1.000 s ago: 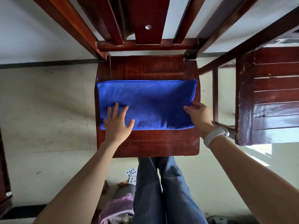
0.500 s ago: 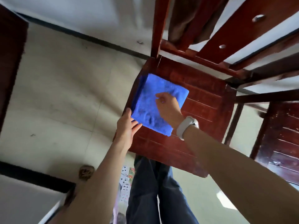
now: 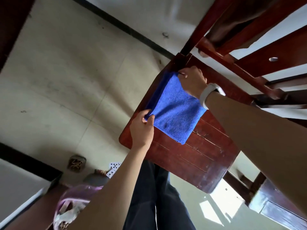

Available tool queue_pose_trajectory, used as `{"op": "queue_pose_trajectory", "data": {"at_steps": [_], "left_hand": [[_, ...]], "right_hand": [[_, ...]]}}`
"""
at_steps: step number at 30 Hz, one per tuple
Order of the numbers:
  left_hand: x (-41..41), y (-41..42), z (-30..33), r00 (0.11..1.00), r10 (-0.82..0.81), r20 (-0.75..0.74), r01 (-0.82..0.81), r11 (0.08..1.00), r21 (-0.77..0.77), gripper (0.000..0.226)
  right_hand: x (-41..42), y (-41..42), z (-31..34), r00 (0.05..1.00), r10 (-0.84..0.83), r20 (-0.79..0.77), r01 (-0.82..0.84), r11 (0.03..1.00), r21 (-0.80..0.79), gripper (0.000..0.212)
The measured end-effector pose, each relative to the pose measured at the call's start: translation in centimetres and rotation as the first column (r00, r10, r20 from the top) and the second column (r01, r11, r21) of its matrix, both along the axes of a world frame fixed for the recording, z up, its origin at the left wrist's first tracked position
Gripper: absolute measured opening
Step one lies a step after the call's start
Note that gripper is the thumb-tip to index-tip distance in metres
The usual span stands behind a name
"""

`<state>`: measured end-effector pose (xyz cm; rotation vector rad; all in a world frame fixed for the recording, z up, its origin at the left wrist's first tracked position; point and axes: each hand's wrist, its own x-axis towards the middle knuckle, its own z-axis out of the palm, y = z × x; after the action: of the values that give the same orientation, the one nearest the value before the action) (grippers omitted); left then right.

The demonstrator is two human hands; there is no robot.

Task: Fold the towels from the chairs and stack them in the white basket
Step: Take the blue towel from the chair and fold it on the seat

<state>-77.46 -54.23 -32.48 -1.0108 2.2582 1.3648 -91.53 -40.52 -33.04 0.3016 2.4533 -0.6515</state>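
Pale floor tiles (image 3: pixel 69 83) with dark scuffs fill the left of the view, and a black skirting strip (image 3: pixel 126 29) crosses their far edge. On the tiles, toward the near side, lie fanned playing cards (image 3: pixel 114 166). Just left of the cards sits a small round container (image 3: pixel 76 163) of brownish bits. Nearer than the cards slumps a purple plastic bag (image 3: pixel 73 203).

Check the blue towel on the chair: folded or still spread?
Folded. The blue towel lies as a compact square on the chair seat, layered edges showing at its left side, where the left hand pinches it.
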Motion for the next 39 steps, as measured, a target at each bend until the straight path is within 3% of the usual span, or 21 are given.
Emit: {"op": "queue_pose_trajectory", "data": {"at_steps": [8, 11, 14, 16, 19, 21, 23, 24, 30, 32, 34, 35, 37, 39], "left_hand": [[-0.5, -0.6, 0.0, 0.983, 0.182, 0.025, -0.183, 0.982, 0.039, 0.018], [-0.8, -1.1, -0.9, 0.989, 0.143, 0.039, -0.14, 0.988, -0.065, 0.02], [-0.7, -1.4, -1.3, 0.999, 0.042, 0.012, -0.037, 0.969, -0.243, 0.03], [-0.3, -1.3, -1.1, 0.973, -0.207, -0.101, 0.132, 0.862, -0.489, 0.034], [0.0, 0.2, -1.1, 0.733, -0.671, -0.111, 0.456, 0.607, -0.651, 0.038], [0.2, 1.5, -1.9, 0.572, -0.819, -0.045, 0.597, 0.453, -0.663, 0.043], [0.3, 2.1, -3.2, 0.52, -0.854, 0.032, 0.666, 0.381, -0.641, 0.053], [0.5, 2.1, -3.9, 0.51, -0.858, 0.061, 0.685, 0.362, -0.632, 0.059], [0.8, 1.6, -5.6, 0.477, -0.867, 0.144, 0.702, 0.278, -0.656, 0.072], [0.5, 1.6, -5.0, 0.47, -0.873, 0.127, 0.721, 0.297, -0.627, 0.072], [0.0, 1.2, -4.2, 0.485, -0.873, 0.059, 0.711, 0.354, -0.607, 0.066], [-0.5, 0.9, -3.9, 0.501, -0.865, 0.02, 0.694, 0.388, -0.606, 0.061], [-1.8, 0.2, -3.4, 0.563, -0.826, -0.032, 0.656, 0.47, -0.591, 0.055], [-3.3, -0.5, -3.4, 0.623, -0.781, -0.045, 0.632, 0.536, -0.559, 0.054]], "right_hand": [[0.3, -0.9, -0.1, 0.987, -0.072, -0.143, 0.062, 0.996, -0.068, 0.028], [0.0, -1.2, -0.2, 0.981, -0.067, -0.182, 0.05, 0.994, -0.097, 0.025], [0.5, -0.7, -0.2, 0.962, -0.001, -0.274, 0.001, 1.0, -0.001, 0.032], [2.1, 0.0, 0.0, 0.889, 0.15, -0.433, -0.117, 0.988, 0.103, 0.033], [5.4, 1.3, -0.9, 0.682, 0.454, -0.573, -0.33, 0.891, 0.313, 0.038], [7.3, 2.1, -2.4, 0.581, 0.663, -0.472, -0.44, 0.744, 0.502, 0.04], [8.1, 2.8, -3.3, 0.582, 0.753, -0.308, -0.499, 0.629, 0.596, 0.045], [8.2, 3.2, -3.8, 0.608, 0.747, -0.269, -0.512, 0.628, 0.586, 0.047], [8.0, 3.8, -5.0, 0.693, 0.676, -0.252, -0.527, 0.713, 0.463, 0.051], [7.7, 4.0, -4.6, 0.679, 0.683, -0.269, -0.544, 0.714, 0.441, 0.051], [8.3, 4.2, -3.7, 0.7, 0.621, -0.352, -0.492, 0.777, 0.392, 0.05], [8.9, 4.4, -3.3, 0.742, 0.527, -0.414, -0.408, 0.846, 0.344, 0.049], [10.7, 4.7, -2.1, 0.857, 0.183, -0.482, -0.099, 0.976, 0.194, 0.047], [12.4, 4.5, -1.0, 0.901, -0.257, -0.35, 0.278, 0.96, 0.009, 0.046]]}}
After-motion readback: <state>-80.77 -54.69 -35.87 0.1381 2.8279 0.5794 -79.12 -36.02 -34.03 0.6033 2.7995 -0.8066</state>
